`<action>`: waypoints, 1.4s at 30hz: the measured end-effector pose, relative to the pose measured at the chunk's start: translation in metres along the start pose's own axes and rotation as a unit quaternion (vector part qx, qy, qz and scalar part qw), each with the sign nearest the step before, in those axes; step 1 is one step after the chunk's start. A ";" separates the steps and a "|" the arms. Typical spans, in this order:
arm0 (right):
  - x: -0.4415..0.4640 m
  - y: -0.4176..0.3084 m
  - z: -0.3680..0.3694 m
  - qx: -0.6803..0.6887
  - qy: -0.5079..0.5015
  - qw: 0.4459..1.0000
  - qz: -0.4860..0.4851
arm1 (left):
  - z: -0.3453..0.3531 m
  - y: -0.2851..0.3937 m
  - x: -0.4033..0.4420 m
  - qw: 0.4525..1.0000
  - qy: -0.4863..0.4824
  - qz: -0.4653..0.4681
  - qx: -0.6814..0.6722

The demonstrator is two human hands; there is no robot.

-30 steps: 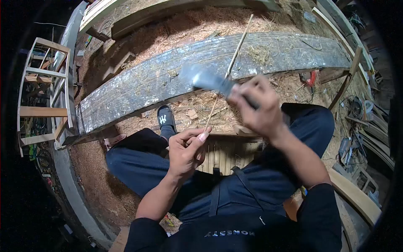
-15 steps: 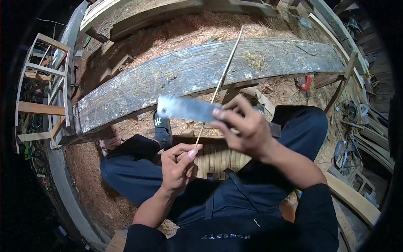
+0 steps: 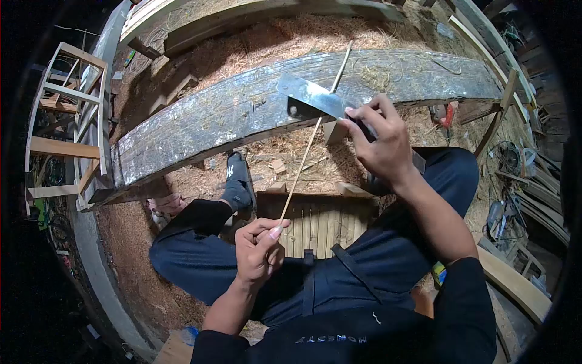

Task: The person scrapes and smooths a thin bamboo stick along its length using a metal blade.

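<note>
My left hand [image 3: 257, 252] is closed in a pinch on the lower end of a thin wooden strip [image 3: 298, 177], possibly bamboo. The strip slants up and away, its far part over the weathered plank [image 3: 200, 121]. My right hand [image 3: 383, 136] is closed round the dark handle of a broad-bladed knife [image 3: 310, 94]. The shiny blade points left and crosses the strip near the plank's front edge. I cannot tell whether its edge touches the strip. Part of the handle is hidden by my fingers.
A slatted wooden piece [image 3: 318, 233] lies between my legs. At the left stands a ladder-like wooden frame [image 3: 65, 145]. A red-handled tool [image 3: 449, 115] is beyond the right knee. Curved boards [image 3: 515, 282] lie at the right, and shavings [image 3: 136, 255] cover the ground.
My right hand has moved up and away with the knife, along the strip toward the plank. My left hand keeps its pinch, almost in the same place. The view has shifted slightly.
</note>
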State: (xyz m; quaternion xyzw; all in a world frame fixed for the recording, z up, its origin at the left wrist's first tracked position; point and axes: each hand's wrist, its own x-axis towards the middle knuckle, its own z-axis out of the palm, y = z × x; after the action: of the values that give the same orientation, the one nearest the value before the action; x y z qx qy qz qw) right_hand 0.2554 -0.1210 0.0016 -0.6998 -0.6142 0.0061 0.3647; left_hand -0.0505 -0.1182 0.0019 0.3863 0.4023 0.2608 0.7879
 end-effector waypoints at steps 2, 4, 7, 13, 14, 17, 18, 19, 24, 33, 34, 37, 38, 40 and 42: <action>-0.005 -0.009 -0.002 0.009 -0.012 0.999 -0.029 | 0.001 0.001 0.001 1.000 -0.007 -0.004 -0.010; -0.029 -0.041 0.005 0.081 -0.050 0.992 -0.085 | 0.004 0.001 0.002 1.000 -0.008 -0.011 -0.019; -0.033 -0.053 0.009 0.115 -0.039 0.984 -0.133 | 0.001 0.004 0.001 0.999 -0.003 -0.031 -0.010; -0.022 -0.024 0.011 0.071 0.020 0.995 -0.069 | 0.001 -0.001 -0.001 0.997 -0.051 -0.022 -0.057; -0.032 -0.033 0.012 0.093 -0.023 0.988 -0.120 | 0.000 -0.001 0.000 0.997 -0.050 -0.029 -0.053; -0.037 -0.040 0.012 0.109 -0.040 0.985 -0.128 | 0.000 0.003 0.001 0.997 -0.046 -0.035 -0.058; -0.032 -0.027 0.015 0.075 -0.014 0.994 -0.082 | -0.002 0.002 0.000 0.997 -0.043 -0.040 -0.055; -0.021 -0.009 0.018 0.039 0.012 0.998 -0.038 | -0.005 0.000 0.001 0.995 -0.053 -0.044 -0.073; -0.030 -0.032 0.010 0.115 -0.013 0.987 -0.107 | -0.004 -0.001 0.003 0.988 -0.097 -0.066 -0.098; -0.016 -0.013 0.006 0.074 0.011 0.997 -0.017 | -0.001 0.011 0.017 0.982 -0.143 -0.121 0.000; -0.018 -0.014 0.007 0.073 0.002 0.997 0.002 | -0.003 0.016 0.021 0.975 -0.168 -0.136 0.048; -0.016 -0.018 0.004 0.073 -0.007 0.997 0.012 | 0.007 0.009 0.036 0.974 -0.160 -0.060 0.147; -0.016 -0.019 0.004 0.073 -0.006 0.997 0.011 | 0.007 0.003 0.042 0.974 -0.156 -0.029 0.164; -0.015 -0.019 0.004 0.072 -0.009 0.997 0.010 | 0.020 0.012 0.053 0.978 -0.126 -0.042 0.161; -0.015 -0.021 0.007 0.070 0.002 0.998 0.003 | 0.029 0.016 0.067 0.980 -0.073 -0.049 0.180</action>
State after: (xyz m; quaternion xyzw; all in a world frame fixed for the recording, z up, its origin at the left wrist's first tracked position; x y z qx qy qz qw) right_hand 0.2307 -0.1314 0.0007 -0.6746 -0.6089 0.0487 0.4145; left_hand 0.0080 -0.0720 -0.0031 0.5197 0.4025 0.1169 0.7444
